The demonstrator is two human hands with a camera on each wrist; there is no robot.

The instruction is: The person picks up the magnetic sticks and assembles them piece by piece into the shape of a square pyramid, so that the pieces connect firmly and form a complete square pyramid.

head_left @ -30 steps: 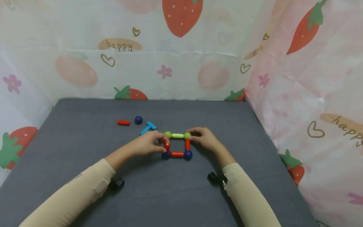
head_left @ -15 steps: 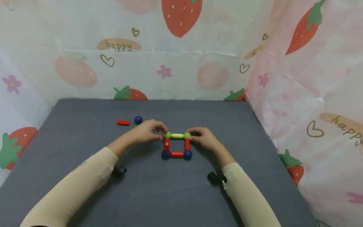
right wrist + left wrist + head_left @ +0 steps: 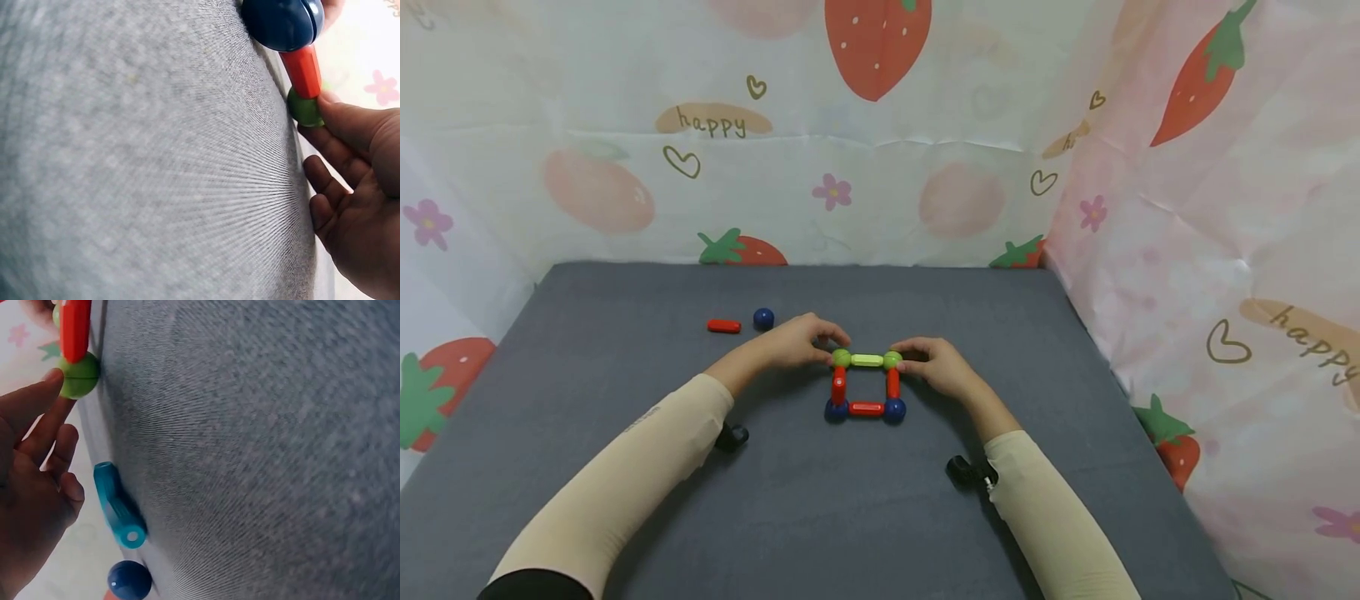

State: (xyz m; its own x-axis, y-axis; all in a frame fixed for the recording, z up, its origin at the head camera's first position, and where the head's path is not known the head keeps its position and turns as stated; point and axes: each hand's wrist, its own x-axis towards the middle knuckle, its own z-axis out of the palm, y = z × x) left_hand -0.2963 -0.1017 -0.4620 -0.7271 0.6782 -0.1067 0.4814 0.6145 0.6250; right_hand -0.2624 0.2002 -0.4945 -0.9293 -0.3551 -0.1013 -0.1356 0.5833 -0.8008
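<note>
A square of toy rods and balls lies on the grey table: a green ball (image 3: 841,358) at far left, a second green ball (image 3: 892,360) at far right, two dark blue balls (image 3: 894,410) at the near corners. A yellow-green rod (image 3: 867,361) joins the green balls; red rods (image 3: 867,409) form the other sides. The red rod on the left (image 3: 838,385) shows a pale spot. With thumb and a finger my left hand (image 3: 797,342) pinches the left green ball (image 3: 80,376). My right hand (image 3: 947,367) pinches the right green ball (image 3: 305,109), its other fingers loosely bent.
Beyond my left hand lie a red rod (image 3: 724,326) and a dark blue ball (image 3: 763,319). Light blue rods (image 3: 119,506) show beside that ball in the left wrist view, hidden behind the hand from the head. A strawberry-print cloth (image 3: 880,167) hangs behind the table.
My left hand has left the red rod on the left side, moved away from me, and taken the far left green ball. It now covers the light blue rods. My right hand has stayed put.
</note>
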